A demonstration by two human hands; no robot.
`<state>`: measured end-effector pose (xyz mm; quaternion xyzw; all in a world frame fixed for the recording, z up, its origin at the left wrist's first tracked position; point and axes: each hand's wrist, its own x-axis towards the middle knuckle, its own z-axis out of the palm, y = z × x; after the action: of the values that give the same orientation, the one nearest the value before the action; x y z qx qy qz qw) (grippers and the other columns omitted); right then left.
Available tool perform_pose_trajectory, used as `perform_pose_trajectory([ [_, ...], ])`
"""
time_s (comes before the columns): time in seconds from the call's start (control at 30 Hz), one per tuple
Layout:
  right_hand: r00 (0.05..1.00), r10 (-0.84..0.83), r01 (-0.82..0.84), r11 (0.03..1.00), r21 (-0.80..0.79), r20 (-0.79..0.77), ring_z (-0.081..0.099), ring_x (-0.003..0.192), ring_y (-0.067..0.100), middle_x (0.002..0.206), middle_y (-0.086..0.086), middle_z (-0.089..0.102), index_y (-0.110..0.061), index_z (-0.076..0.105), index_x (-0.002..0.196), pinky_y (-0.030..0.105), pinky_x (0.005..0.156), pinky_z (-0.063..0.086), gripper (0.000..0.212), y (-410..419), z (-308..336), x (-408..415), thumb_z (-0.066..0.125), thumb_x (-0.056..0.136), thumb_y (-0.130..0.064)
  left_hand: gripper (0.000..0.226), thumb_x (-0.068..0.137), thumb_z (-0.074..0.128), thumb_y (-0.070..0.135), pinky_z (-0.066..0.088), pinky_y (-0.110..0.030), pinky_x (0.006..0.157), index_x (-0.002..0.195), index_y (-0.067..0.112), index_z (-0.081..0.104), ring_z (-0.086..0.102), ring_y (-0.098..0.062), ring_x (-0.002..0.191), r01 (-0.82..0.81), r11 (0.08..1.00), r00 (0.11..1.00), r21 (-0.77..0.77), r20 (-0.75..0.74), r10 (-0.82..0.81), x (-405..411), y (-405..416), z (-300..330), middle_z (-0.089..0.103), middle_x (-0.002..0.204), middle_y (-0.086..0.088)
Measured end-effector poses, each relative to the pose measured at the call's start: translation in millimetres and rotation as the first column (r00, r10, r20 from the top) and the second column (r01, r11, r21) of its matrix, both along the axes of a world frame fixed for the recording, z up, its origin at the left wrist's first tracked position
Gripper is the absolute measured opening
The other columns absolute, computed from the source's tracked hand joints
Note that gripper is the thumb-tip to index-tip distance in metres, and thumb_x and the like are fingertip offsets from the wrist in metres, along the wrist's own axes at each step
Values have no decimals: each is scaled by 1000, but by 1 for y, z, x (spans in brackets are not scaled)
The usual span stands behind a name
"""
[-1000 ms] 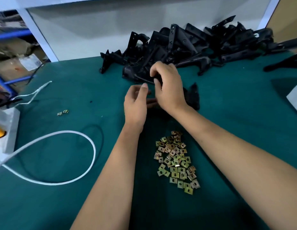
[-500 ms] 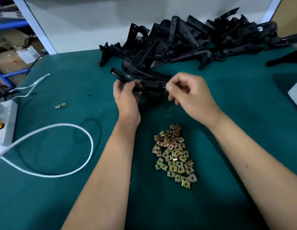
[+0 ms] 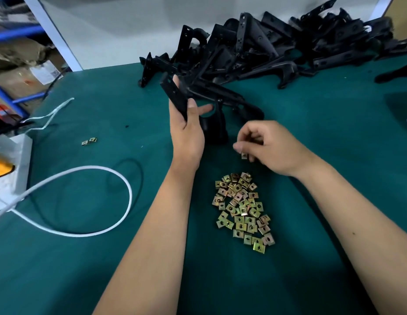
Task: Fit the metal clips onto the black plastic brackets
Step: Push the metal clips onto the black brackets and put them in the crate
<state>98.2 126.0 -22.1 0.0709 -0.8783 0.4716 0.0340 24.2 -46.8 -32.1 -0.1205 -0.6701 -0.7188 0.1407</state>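
My left hand [image 3: 186,133] grips one black plastic bracket [image 3: 211,103], fingers curled round its perforated arm, just near the bracket heap [image 3: 277,48] at the far side. My right hand [image 3: 270,148] pinches a single metal clip [image 3: 244,155] above the clip pile [image 3: 243,210] on the green mat [image 3: 107,269].

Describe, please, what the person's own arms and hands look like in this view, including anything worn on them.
Both forearms are bare as far as the frame shows: no sleeves are visible. The left hand and right hand wear no gloves, and no rings, watch, wristband or bracelet show on the parts that are visible. The right forearm carries one small dark spot. The right fingertips are slightly motion-blurred.
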Motion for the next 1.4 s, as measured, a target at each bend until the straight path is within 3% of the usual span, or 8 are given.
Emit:
perform_pose_trajectory([
  [0.13,992,-128,112,928,-354,-22,63,59,17,72,6,69,-2,68,94,25,48,51,2,-5,-7,-2,68,96,-1,20,111,41,30,55,-60,94,128,36,47,76,-18,85,-89,995,992,49,99,83,2,2,1,65,117,-13],
  [0.43,994,-111,90,869,-487,-14,75,82,21,85,5,75,-8,76,101,27,63,59,21,-6,-11,-4,68,92,10,50,88,79,24,52,-16,81,126,16,48,63,6,81,-240,971,934,14,276,227,-3,-5,-1,63,97,11],
  [0.7,981,-194,166,896,-413,-28,71,75,8,88,0,79,-17,79,99,13,64,49,24,-6,-14,-6,67,94,3,107,83,83,32,36,-41,109,162,13,14,43,-34,129,-462,673,796,-578,64,601,-2,-12,5,40,147,-15],
  [0.77,975,-218,183,888,-422,-37,70,76,5,89,-2,79,-18,79,99,12,67,49,23,-5,-15,-7,68,94,2,100,81,82,33,37,-45,106,161,14,24,41,-34,126,-600,536,727,-594,-125,675,2,-12,9,37,146,-16],
  [0.83,972,-232,189,879,-437,-47,70,76,7,87,0,78,-17,78,100,14,68,50,20,-6,-16,-8,71,93,1,66,84,77,25,44,-38,100,144,12,52,52,-26,113,-654,617,755,-437,-334,564,4,-12,12,53,130,-11],
  [0.93,958,-278,219,861,-458,-66,71,76,8,85,1,78,-16,77,97,18,68,52,18,-9,-16,-8,75,90,0,16,91,70,14,58,-38,78,106,11,72,67,-8,80,-248,905,947,-346,-284,151,10,-3,13,71,91,5],
  [1.1,922,-375,269,801,-534,-98,70,78,10,86,0,77,-13,76,91,20,72,54,17,-6,-15,-8,75,88,3,17,88,78,6,62,-42,79,105,7,78,73,-18,83,177,865,973,-469,-51,-227,21,18,5,76,96,-3],
  [1.4,976,-170,217,782,-584,135,59,73,12,88,10,75,-6,73,102,17,59,43,26,13,-6,-7,57,96,13,20,88,73,-10,60,-29,70,106,0,75,71,-19,71,350,905,936,-242,110,-333,7,0,0,72,87,-16],
])
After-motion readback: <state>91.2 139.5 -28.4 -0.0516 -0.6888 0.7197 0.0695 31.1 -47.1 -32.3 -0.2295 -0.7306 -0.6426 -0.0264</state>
